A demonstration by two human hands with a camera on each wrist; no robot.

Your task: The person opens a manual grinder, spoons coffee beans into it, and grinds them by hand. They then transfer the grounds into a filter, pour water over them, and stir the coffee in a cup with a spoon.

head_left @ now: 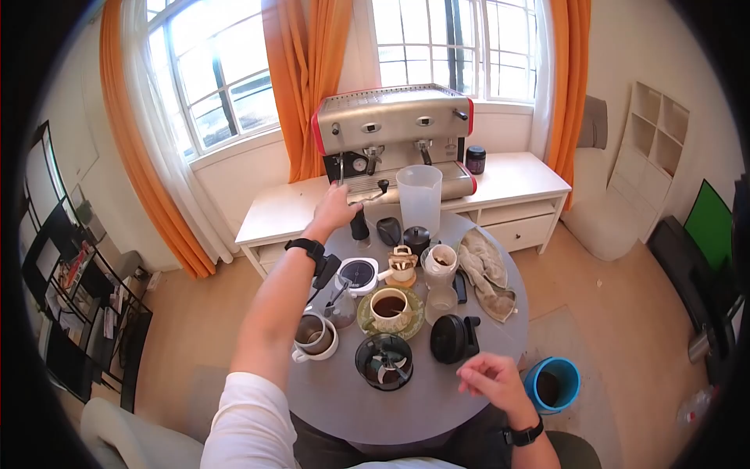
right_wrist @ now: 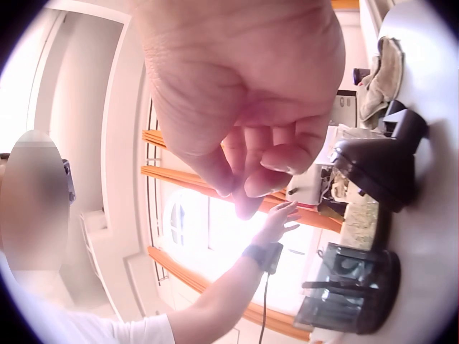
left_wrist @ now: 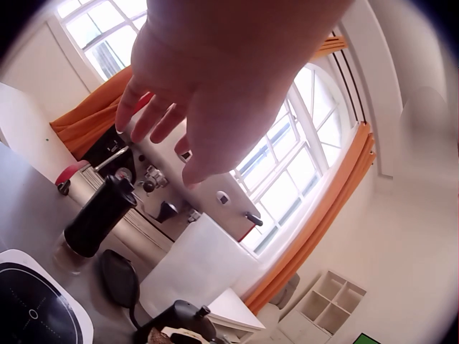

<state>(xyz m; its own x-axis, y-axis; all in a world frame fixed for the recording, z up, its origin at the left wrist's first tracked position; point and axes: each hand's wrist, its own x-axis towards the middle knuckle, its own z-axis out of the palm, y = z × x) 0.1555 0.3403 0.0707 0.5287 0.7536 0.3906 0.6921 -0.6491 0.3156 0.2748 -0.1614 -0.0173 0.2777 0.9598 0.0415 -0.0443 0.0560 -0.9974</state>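
Observation:
My left hand (head_left: pixel 334 211) reaches out over the far left of the round table, fingers loosely extended and holding nothing. Just below it stands a black hand coffee grinder (left_wrist: pixel 97 218) with a crank on top; the left wrist view shows a gap between them. Near the front right edge hovers my right hand (head_left: pixel 494 379), its fingers loosely bent and empty. Closest to that hand is a black lid with a handle (head_left: pixel 447 340). Left of the lid sits a clear blender bowl (head_left: pixel 384 362) with metal blades inside.
A coffee cup on a green saucer (head_left: pixel 366 322), a small hot plate (head_left: pixel 358 273), a tall translucent pitcher (head_left: pixel 419 195) and a crumpled towel (head_left: pixel 484 266) crowd the table. Behind it, an espresso machine (head_left: pixel 394 125) stands on a white bench. A blue bucket (head_left: pixel 569 383) is on the floor at right.

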